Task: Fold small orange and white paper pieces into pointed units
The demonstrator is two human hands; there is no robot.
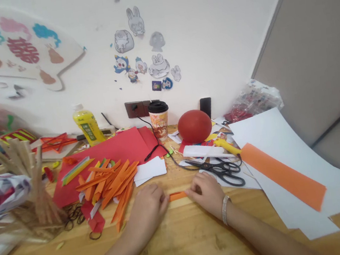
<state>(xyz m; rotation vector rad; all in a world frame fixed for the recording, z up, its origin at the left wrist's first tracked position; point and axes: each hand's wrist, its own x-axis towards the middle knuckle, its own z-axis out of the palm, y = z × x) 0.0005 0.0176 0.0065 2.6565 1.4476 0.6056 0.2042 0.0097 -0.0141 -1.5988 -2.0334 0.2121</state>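
A narrow folded strip of orange paper (178, 196) stretches between my two hands, just above or on the wooden table (185, 235). My left hand (149, 204) pinches its left end and my right hand (206, 192), with a bracelet at the wrist, pinches the right end. The fingers partly hide both ends. To the left lies a heap of folded orange paper strips (111, 182). Black scissors (223, 170) rest just beyond my right hand. A wide orange paper piece (286, 175) lies on white sheets (266, 135) at the right.
Behind are red paper (122, 145), small white cards (150, 169), a lidded cup (159, 122), a yellow drink bottle (88, 126) and a red balloon (194, 126). A black cable (153, 132) runs down from the wall socket. Wooden sticks (35, 180) stand at the left.
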